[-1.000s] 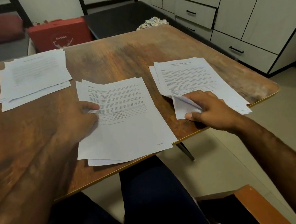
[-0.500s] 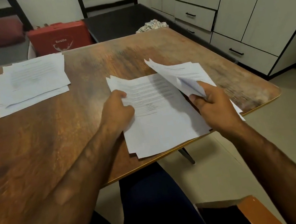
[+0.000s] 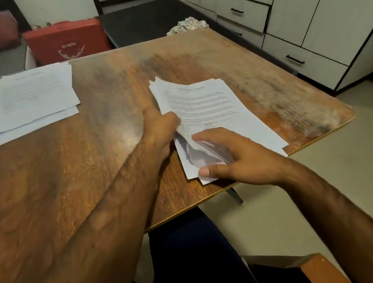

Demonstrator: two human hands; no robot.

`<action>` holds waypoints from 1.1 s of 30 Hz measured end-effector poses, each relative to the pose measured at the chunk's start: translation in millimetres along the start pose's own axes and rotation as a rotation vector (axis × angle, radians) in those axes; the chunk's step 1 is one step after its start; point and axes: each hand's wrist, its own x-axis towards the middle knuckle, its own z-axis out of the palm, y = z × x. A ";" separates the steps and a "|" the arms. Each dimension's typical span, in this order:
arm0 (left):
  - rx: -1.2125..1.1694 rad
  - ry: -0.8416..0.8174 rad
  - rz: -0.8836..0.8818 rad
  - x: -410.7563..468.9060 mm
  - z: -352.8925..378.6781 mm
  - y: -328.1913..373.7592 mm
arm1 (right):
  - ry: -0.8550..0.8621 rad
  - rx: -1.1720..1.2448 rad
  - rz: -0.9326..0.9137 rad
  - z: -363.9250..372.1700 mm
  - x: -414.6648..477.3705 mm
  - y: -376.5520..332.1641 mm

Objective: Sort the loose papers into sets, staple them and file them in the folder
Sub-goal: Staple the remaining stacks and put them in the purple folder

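Paper stack (image 3: 211, 103) on table (image 3: 88, 168): L hand (image 3: 159, 128) grips its left edge, R hand (image 3: 244, 159) pinches curled near corner.

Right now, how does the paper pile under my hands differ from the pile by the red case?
The near pile is held by left hand and right hand; the far pile is untouched. The near pile's corner curls up; the far pile lies flat. Both are white printed sheets.
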 end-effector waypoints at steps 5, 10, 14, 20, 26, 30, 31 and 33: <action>-0.083 -0.016 0.090 -6.6 -16.6 8.9 | 0.272 0.103 0.015 -26.6 9.9 -0.9; -0.161 -0.056 0.193 -21.6 -69.0 36.1 | 0.498 0.456 0.279 -55.0 45.6 -14.3; -0.166 -0.047 0.239 -37.8 -115.8 55.8 | 0.198 0.903 0.190 -57.8 59.7 -39.2; -0.172 0.146 0.416 -57.9 -161.0 86.0 | 0.352 0.976 -0.064 -25.9 91.8 -109.1; 0.113 0.078 0.341 -75.0 -204.0 65.9 | 0.379 0.821 -0.180 -17.2 137.1 -147.0; 0.100 0.117 0.218 -60.4 -221.4 15.9 | 0.380 0.877 -0.182 3.8 146.5 -148.1; 0.087 0.128 0.237 -57.8 -221.1 5.9 | 0.379 0.881 -0.187 9.0 147.5 -148.7; 0.066 0.206 0.292 -54.5 -221.5 -4.4 | 0.361 0.961 -0.193 16.6 148.0 -151.3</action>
